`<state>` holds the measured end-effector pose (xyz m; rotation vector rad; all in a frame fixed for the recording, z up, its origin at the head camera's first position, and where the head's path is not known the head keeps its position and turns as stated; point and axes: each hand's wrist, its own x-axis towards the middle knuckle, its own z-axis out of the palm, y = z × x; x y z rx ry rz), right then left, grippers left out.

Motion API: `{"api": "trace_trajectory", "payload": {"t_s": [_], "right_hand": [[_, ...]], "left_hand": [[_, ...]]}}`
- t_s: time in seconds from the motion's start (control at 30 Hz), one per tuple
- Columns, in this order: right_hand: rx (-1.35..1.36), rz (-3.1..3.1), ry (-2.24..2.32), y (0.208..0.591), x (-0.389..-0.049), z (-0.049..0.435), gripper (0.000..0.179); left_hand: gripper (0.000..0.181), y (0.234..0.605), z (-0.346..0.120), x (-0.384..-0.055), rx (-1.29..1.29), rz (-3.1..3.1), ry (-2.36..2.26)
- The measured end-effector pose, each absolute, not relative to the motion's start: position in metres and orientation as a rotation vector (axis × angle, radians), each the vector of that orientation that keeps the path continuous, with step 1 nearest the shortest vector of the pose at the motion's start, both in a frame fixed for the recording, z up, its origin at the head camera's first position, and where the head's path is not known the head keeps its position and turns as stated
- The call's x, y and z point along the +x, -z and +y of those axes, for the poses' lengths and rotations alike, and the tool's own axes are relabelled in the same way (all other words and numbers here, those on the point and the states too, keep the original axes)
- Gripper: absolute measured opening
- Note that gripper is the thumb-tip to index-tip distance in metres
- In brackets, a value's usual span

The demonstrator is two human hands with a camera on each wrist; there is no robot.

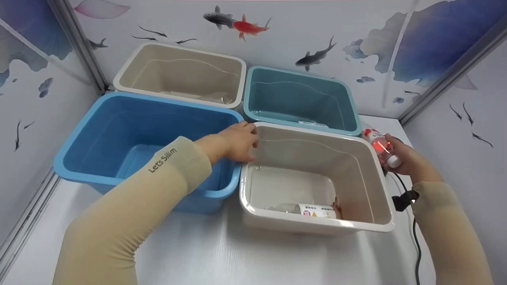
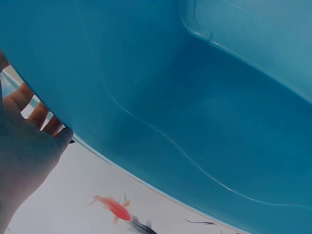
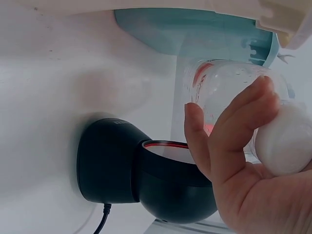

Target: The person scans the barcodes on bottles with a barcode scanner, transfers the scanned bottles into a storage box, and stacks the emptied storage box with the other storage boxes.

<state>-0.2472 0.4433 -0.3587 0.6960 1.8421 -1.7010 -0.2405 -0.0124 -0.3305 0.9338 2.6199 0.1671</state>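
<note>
Right hand (image 1: 406, 156) is curling its fingers around a clear bottle (image 1: 378, 144), white cap (image 1: 393, 161) pointing back toward the wrist. That bottle is sitting in the grip just outside the right rim of the front cream bin (image 1: 317, 223). Its label is showing red and white, but nobody's reading the words from here. A red glow is landing on it too.

Left hand (image 1: 237, 142) is resting where the rims of the blue bin (image 1: 89, 179) and the cream one are meeting, fingers loosely bent with gaps showing between them.

The only text coming through clearly is on the left sleeve (image 1: 162, 160): "Let's Silim". A second bottle (image 1: 317, 211) is lying on its side in the cream bin, its white label carrying a yellow triangle and lettering too small to make out. A pale sticker (image 1: 313, 124) inside the teal bin (image 1: 301, 75) is being just as unreadable.

Right wrist cam: a black device (image 3: 178, 195) with a red-lit ring is standing beside the bottle, cord trailing.

Edge-wise, a narrow table (image 1: 190, 245) strip is running between the cream bin and the right wall, and a wider one is stretching along the front. The beige bin (image 1: 190, 51) is sitting behind the blue one.
</note>
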Motion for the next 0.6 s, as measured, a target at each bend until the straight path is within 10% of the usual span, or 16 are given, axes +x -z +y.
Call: {"api": "trace_trajectory", "payload": {"t_s": [0.6], "right_hand": [[0.594, 1.887, 1.66, 0.336, -0.235, 0.467, 0.023]], "left_hand": [[0.042, 0.33, -0.011, -0.241, 0.925, 2.609, -0.179]]}}
